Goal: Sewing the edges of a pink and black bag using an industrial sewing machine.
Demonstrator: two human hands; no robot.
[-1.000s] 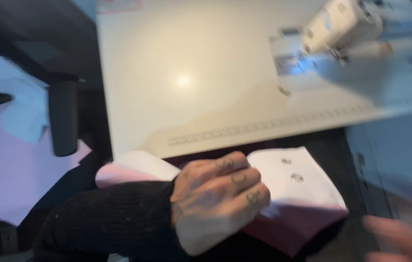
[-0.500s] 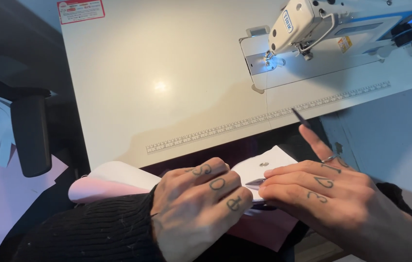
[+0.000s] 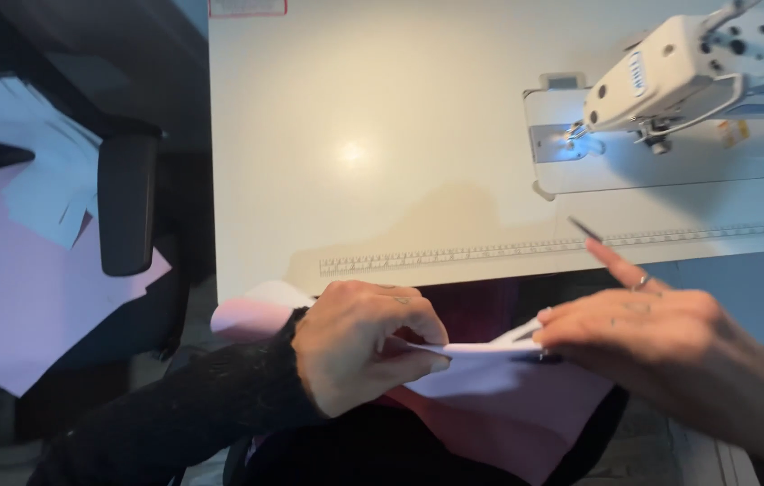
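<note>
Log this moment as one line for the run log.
left hand: pinching white fabric piece | right hand: on same piece, dark thin tool at fingers | sewing machine: on table, unused

Left hand (image 3: pixel 359 346) low centre, knuckles up, fingers curled under and pinched closed, black sleeve to the wrist. Right hand (image 3: pixel 661 333) comes in from the right, palm down, fingertips pinched together toward the left hand; I see its forefinger raised, ringed.

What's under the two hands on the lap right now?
A stack of pale pink and white fabric pieces, pinched by the left hand and right hand. Dark clothing shows below; the fabric's middle, under the fingers, is hidden.
</note>
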